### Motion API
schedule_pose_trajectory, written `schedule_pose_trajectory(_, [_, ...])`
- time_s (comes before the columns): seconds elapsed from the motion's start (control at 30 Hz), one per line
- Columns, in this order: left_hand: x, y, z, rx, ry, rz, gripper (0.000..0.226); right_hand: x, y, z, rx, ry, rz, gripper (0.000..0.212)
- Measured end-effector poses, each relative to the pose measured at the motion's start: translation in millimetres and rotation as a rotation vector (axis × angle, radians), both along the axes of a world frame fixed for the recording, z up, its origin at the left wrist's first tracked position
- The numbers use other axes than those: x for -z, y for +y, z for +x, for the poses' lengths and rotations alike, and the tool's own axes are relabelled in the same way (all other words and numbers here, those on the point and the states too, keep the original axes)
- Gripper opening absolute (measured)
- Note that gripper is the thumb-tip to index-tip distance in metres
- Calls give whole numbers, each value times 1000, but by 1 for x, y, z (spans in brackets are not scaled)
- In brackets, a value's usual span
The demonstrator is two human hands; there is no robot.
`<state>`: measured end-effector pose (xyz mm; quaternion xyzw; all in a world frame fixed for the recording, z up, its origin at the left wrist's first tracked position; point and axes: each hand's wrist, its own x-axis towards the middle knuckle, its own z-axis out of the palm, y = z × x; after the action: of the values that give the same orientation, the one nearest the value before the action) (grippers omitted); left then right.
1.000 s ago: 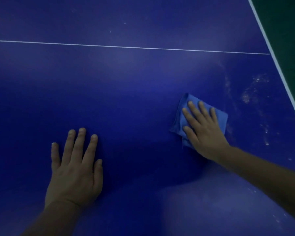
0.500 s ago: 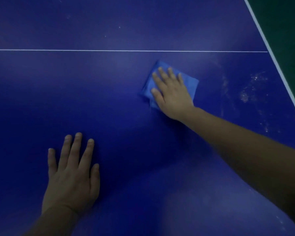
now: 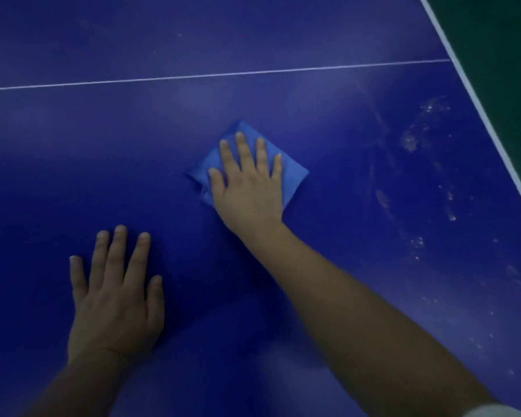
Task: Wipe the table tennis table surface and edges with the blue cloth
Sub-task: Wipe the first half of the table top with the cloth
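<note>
The right hand (image 3: 248, 188) lies flat on the folded blue cloth (image 3: 292, 173), all its fingers (image 3: 242, 152) straight and slightly spread, pressing the cloth down onto the table tennis table (image 3: 103, 145) rather than gripping it. The thumb rests on the cloth's left part, and the fingertips reach close to its far corner. The cloth sits near the middle of the table surface, on the near side of the thin white line (image 3: 223, 74) that runs across from left to right, and well apart from the white edge stripe (image 3: 478, 112) on the right. The left hand (image 3: 115, 299) rests palm down on the bare table, nearer and to the left, fingers straight and fanned a little, holding nothing. Pale smears and specks (image 3: 415, 139) show on the surface to the right of the cloth, toward the edge.
</note>
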<state>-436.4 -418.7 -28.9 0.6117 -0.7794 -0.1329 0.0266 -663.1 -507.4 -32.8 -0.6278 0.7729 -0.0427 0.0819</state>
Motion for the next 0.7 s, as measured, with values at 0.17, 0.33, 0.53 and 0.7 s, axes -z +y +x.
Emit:
schedule_pose_trajectory(0.17, [-3, -1, 3, 25, -11, 35, 65, -1, 89, -99, 402, 108, 43, 61])
schedule_pose_trajectory(0.33, [-3, 0, 3, 40, -8, 45, 66, -5, 94, -89, 745, 27, 94, 61])
schedule_pose_trajectory(0.53, [-6, 3, 5, 100, 102, 11, 66, -2, 94, 21, 231, -2, 26, 62])
schedule_pose_trajectory(0.7, [-6, 6, 11, 205, 132, -13, 64, 1, 203, -72, 543, 114, 71, 66])
